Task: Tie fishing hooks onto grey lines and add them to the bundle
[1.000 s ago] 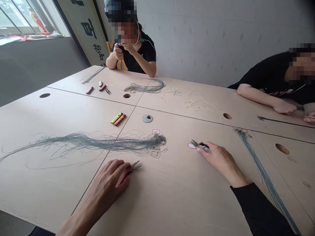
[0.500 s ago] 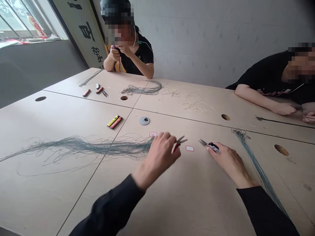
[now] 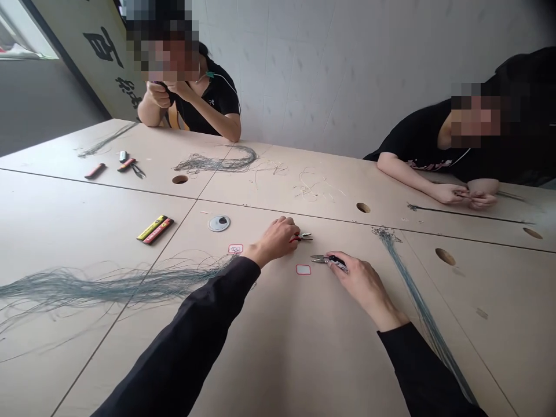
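Observation:
My left hand (image 3: 277, 238) is closed around the red handles of small pliers (image 3: 305, 237), whose metal jaws point right, just above or on the tabletop. In my right hand (image 3: 364, 285) is a second pair of pliers (image 3: 320, 259), with black-and-white handles and the jaws toward the left. The two tools are close but apart. Between and below them lies a small red-edged label (image 3: 303, 270); another red-edged label (image 3: 236, 248) with writing is beside my left wrist. A bundle of thin bluish wires (image 3: 99, 286) runs under my left sleeve.
A second wire bundle (image 3: 412, 289) lies to the right. Black-yellow-red packs (image 3: 155, 230) and a round grey grommet (image 3: 219, 223) are on the left of the table (image 3: 295, 359). Across it sit two co-workers, with more wires (image 3: 217, 161) and pliers (image 3: 138, 170) there.
My left hand has moved forward with its pliers, whose jaws now lie more level. My right hand keeps its pliers, jaws closer to the left ones. The camera view has turned right.

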A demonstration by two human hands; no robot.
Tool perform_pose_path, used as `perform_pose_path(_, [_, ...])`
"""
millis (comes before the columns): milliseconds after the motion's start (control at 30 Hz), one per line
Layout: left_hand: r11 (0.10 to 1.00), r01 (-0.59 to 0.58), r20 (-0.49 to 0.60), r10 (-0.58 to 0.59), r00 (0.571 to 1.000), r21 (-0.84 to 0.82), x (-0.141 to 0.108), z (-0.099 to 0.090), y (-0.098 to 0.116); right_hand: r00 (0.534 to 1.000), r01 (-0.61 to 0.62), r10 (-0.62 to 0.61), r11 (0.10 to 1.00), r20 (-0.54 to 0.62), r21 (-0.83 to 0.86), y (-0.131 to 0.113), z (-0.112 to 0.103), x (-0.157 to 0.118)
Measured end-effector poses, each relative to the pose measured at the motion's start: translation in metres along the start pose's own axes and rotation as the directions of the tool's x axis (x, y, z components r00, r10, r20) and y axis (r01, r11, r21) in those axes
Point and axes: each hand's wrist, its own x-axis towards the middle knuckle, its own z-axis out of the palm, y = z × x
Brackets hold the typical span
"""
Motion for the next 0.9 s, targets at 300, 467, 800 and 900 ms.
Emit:
perform_pose_path(300, [0.990,0.071,-0.263,-0.101,0.959,-0.121,-0.058,-0.038,-0.015,0.996,0.005,0.004,0.994,-0.084,0.110,-0.005,0.001,-0.002])
perform_pose_path(467, [0.947,0.272,-0.443,-0.320,0.837,-0.170,-0.140,-0.055,-0.035,0.991,0.137,-0.129,0.958,-0.046,0.253,-0.035,0.003,-0.007])
perform_pose_path(800, [0.953,0.243,-0.451,-0.299,0.841,-0.180,-0.206,-0.043,-0.025,0.901,0.372,-0.409,0.900,0.145,0.229,-0.137,0.021,0.015])
perform_pose_path(900, [0.957,0.240,-0.394,-0.287,0.873,-0.165,-0.204,-0.044,-0.025,0.875,0.419,-0.448,0.891,0.184,0.176,-0.155,0.023,0.026])
